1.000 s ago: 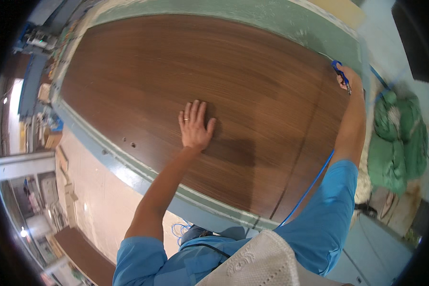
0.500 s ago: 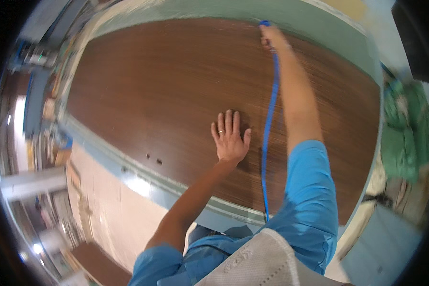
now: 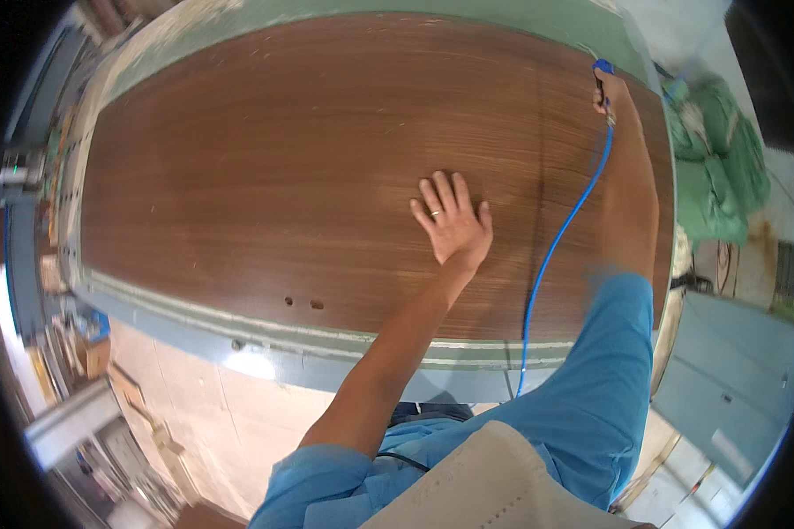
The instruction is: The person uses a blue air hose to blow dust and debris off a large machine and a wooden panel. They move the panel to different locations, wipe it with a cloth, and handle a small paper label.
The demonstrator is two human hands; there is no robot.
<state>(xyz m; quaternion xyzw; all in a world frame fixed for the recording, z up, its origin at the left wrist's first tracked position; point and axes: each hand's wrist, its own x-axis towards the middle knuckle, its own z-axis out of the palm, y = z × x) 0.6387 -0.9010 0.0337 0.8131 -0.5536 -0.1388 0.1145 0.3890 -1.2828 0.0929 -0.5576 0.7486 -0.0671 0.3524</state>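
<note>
A large brown wood-grain panel (image 3: pixel 282 176) lies flat on a green-topped table (image 3: pixel 194 51), whose border shows along the far and near sides. My left hand (image 3: pixel 454 227) rests palm down on the panel near its middle, fingers spread. Stretched out to the far right corner, my right hand (image 3: pixel 623 95) is closed around a blue air blow gun (image 3: pixel 602 67), held close to the panel's far edge. From the gun's handle a blue air hose (image 3: pixel 545 264) curves back over the panel and the near edge toward my body. Two small holes (image 3: pixel 317 305) pierce the panel near its front edge.
Green fabric (image 3: pixel 723 163) lies bundled beyond the table's right end, with a grey-blue cabinet (image 3: pixel 732 379) nearer me. On the left stand shelves and cluttered equipment (image 3: pixel 26 220). Pale floor (image 3: pixel 185 388) shows below the table's near edge.
My right hand has swept the blow gun rightward along the far edge to the corner, and the hose followed. My left hand stays flat on the panel. The view has shifted too.
</note>
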